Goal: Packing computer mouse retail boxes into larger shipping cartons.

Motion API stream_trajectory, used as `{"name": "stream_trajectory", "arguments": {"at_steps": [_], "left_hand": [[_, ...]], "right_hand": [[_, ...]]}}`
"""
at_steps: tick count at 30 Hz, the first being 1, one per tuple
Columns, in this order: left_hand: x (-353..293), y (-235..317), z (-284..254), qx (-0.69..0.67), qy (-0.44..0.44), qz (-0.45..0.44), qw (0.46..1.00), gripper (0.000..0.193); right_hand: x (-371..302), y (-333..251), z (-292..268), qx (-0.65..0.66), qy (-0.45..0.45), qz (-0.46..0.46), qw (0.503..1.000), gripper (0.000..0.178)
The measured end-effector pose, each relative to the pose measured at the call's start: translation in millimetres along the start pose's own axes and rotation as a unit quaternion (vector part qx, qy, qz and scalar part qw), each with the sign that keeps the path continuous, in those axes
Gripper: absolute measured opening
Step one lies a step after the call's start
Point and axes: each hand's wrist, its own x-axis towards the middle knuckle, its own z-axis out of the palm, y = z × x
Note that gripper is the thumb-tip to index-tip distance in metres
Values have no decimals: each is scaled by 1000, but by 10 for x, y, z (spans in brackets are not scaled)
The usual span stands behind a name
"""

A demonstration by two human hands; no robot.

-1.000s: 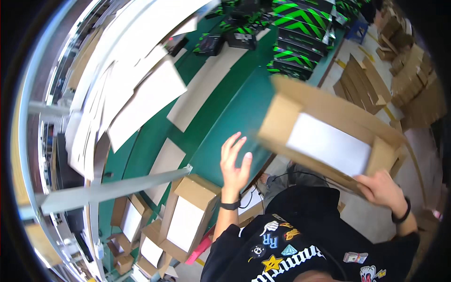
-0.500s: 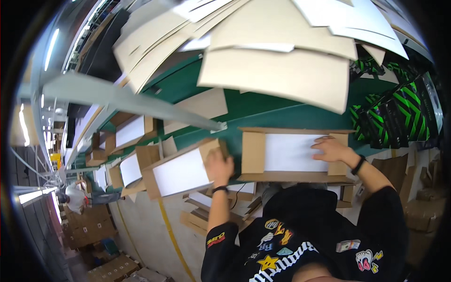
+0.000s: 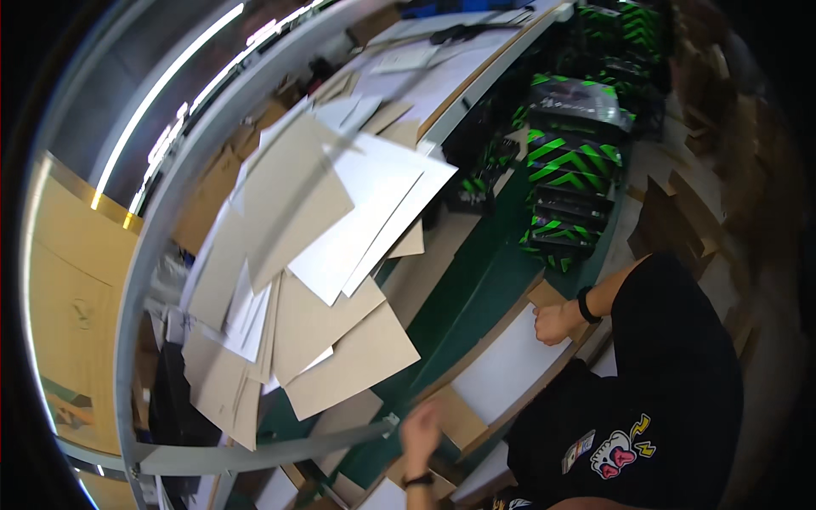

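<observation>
An open cardboard box [image 3: 463,422] lies slantwise in front of me, with a white sheet [image 3: 514,357] filling its inside. My right hand [image 3: 557,324] is at the box's far right end, by the end flap, its fingers curled in; whatever they may hold is hidden. Near the box's left end is my left hand [image 3: 422,430], smeared by motion, so its fingers cannot be read. Below that hand, a second cardboard box [image 3: 442,485] with a white sheet shows in part at the lower edge.
Loose beige and white boards [image 3: 348,340] lie in an untidy pile on the left. Black and green packages [image 3: 574,161] are stacked beyond the box. A grey metal bar [image 3: 280,455] crosses low on the left, over the green work surface [image 3: 463,310].
The view has swung toward the right, bringing the package stack nearer the middle. My right hand's fingers, spread on the white sheet before, are now curled at the box's end. My left hand has blurred.
</observation>
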Motion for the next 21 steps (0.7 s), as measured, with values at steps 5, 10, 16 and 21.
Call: {"name": "stream_trajectory", "arguments": {"at_steps": [5,10,16,21], "left_hand": [[879,-194,1256,192,-348,134,908,44],[543,-1003,1129,449,-300,262,800,39],[147,-510,542,392,-237,85,885,44],[201,-767,449,379,-215,-17,900,44]], "right_hand": [[-365,-273,26,-5,86,147,985,27],[-1147,-502,544,159,192,356,901,58],[-1065,-493,1031,501,195,485,690,106],[-725,-270,815,445,36,472,760,81]]}}
